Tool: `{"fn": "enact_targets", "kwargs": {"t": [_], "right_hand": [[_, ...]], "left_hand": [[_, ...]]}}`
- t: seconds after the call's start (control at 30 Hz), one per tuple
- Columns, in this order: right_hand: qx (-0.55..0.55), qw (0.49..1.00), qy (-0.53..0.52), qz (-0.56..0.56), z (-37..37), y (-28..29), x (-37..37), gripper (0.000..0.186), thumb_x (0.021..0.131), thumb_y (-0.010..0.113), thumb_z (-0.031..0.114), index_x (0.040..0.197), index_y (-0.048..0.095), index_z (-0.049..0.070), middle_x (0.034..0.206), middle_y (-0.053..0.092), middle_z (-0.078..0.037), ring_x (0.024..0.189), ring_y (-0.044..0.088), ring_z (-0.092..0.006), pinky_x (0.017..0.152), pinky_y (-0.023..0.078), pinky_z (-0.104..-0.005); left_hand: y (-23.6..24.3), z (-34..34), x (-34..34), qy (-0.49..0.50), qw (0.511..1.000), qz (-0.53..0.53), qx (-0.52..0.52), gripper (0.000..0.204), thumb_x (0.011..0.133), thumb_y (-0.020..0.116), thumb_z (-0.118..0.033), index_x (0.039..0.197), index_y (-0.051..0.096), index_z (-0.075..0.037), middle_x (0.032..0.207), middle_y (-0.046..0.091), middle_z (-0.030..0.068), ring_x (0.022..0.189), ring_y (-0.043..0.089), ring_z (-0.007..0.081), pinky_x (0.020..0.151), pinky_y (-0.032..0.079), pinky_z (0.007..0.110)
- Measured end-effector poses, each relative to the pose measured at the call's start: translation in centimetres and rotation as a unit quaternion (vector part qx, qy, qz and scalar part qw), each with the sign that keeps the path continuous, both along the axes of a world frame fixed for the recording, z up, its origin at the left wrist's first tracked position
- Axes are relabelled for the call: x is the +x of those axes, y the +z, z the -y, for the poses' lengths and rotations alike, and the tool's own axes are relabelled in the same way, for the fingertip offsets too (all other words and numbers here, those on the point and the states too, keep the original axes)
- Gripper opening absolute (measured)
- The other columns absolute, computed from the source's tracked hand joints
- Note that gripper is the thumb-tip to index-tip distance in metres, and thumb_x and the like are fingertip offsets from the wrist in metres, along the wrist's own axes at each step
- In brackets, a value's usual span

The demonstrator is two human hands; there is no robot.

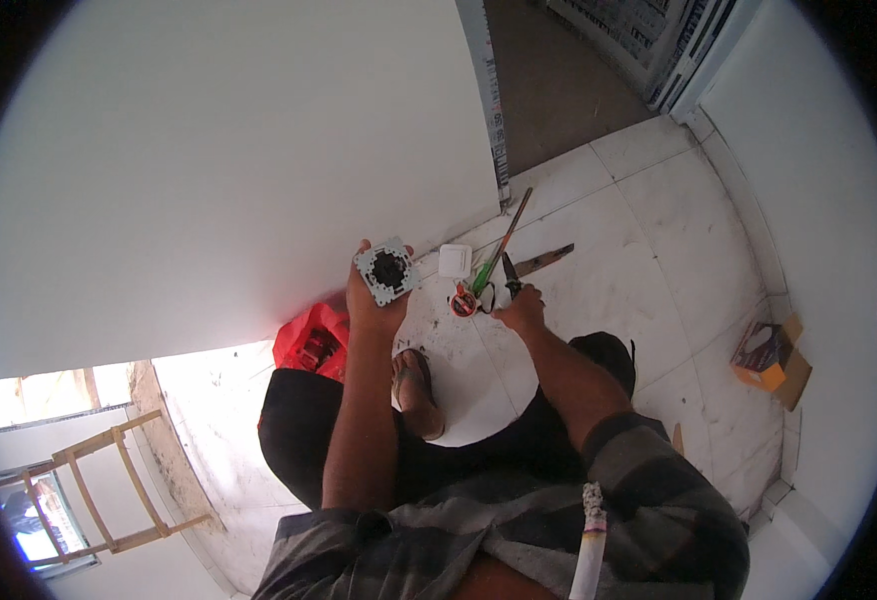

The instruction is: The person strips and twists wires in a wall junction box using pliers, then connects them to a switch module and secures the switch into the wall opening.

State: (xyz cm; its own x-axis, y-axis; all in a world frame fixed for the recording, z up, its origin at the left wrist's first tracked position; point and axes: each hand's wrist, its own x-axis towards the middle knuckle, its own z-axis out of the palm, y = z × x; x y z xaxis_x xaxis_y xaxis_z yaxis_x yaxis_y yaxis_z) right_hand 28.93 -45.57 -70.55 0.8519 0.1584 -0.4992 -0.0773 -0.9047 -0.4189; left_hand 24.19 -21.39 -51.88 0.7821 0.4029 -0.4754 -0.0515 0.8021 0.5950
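Observation:
My left hand [379, 312] is closed on a square grey mounting plate [387, 271] with a dark centre, held up near the white wall. My right hand [521, 314] grips dark-jawed pliers [510, 266] with green on the handles, low over the tiles. Just beside it lie an orange-and-black round item [464, 305], a long green-handled screwdriver [488, 268] and a flat brown strip [547, 258]. A white square cover plate [456, 261] sits between my hands. A lit cigarette [589, 545] juts up from the lower edge.
A red bag [309, 336] is left of my sandalled foot [414, 395]. An open cardboard box [769, 365] stands by the right wall [809, 220]. A wooden ladder [119, 480] is at lower left. A doorway with darker floor [559, 90] opens beyond the white wall [239, 180].

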Motion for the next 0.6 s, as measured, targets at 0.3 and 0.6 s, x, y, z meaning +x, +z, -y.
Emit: {"fn": "enact_targets", "kwargs": {"t": [0.3, 0.6], "right_hand": [[-0.097, 0.995, -0.007, 0.021, 0.6, -4.4, -1.2, 0.096, 0.068, 0.09, 0.047, 0.132, 0.043, -0.007, 0.126, 0.052, -0.023, 0.123, 0.051, -0.037, 0.103, 0.044, -0.0502], [-0.087, 0.993, -0.024, 0.075, -1.1, -6.4, -1.7, 0.07, 0.085, 0.077, 0.044, 0.126, 0.05, -0.006, 0.125, 0.055, -0.021, 0.124, 0.049, -0.0411, 0.104, 0.04, -0.0578]], "left_hand": [[17.3, -3.0, -4.6, -0.083, 0.873, -0.097, 0.471, 0.049, 0.105, 0.051, -0.042, 0.092, 0.07, 0.001, 0.079, 0.069, 0.0092, 0.068, 0.063, 0.0164, 0.062, 0.051, 0.032], [13.4, -3.8, -4.9, -0.201, 0.804, -0.18, 0.53, 0.036, 0.1, 0.061, -0.03, 0.09, 0.073, 0.002, 0.079, 0.068, 0.0041, 0.075, 0.06, 0.0115, 0.072, 0.048, 0.028]]}}
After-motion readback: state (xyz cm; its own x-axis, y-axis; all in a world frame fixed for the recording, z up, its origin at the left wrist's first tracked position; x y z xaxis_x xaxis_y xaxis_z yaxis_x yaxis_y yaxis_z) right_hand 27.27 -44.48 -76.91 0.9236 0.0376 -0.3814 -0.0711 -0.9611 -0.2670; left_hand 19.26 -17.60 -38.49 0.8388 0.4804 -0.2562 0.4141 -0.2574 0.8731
